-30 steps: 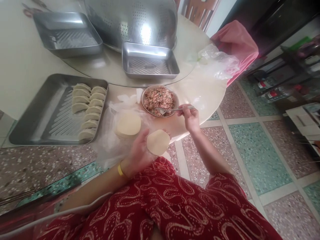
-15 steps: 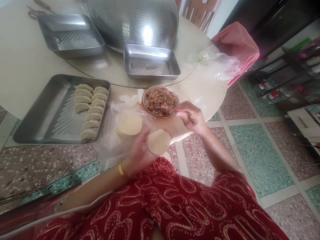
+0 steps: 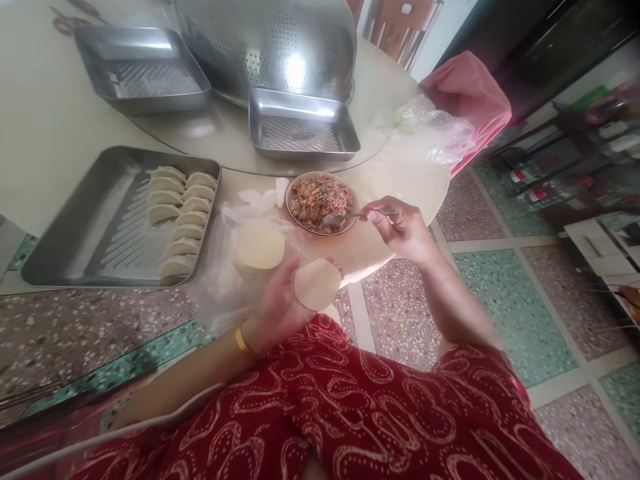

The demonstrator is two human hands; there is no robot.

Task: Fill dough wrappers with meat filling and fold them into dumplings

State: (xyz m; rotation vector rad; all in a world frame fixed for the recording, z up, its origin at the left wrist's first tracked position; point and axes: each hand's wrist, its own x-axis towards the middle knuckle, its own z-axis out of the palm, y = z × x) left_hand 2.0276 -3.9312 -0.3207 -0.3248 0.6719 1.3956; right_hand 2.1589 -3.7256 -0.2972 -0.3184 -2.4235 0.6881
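A round, pale dumpling wrapper [image 3: 317,285] lies across the fingers of my left hand [image 3: 281,303], just past the table's front edge. My right hand [image 3: 403,230] pinches the handle of a metal spoon [image 3: 334,219], whose tip rests in the meat filling. That filling, minced and flecked with green, fills a round bowl [image 3: 356,213]. Left of the bowl, a stack of wrappers [image 3: 260,248] sits on a clear plastic bag [image 3: 220,280]. Two columns of folded dumplings [image 3: 167,198] line the right side of a large metal tray [image 3: 65,233].
Two smaller metal trays, one at the back left [image 3: 143,100] and one in the middle [image 3: 305,152], stand in front of a big perforated steel colander [image 3: 270,40]. A crumpled plastic bag [image 3: 435,130] lies at the table's right edge near a pink-covered chair [image 3: 470,93].
My right hand has moved right, drawing the spoon back so its bowl now shows at the filling's edge. My left hand and the wrapper have stayed nearly still.
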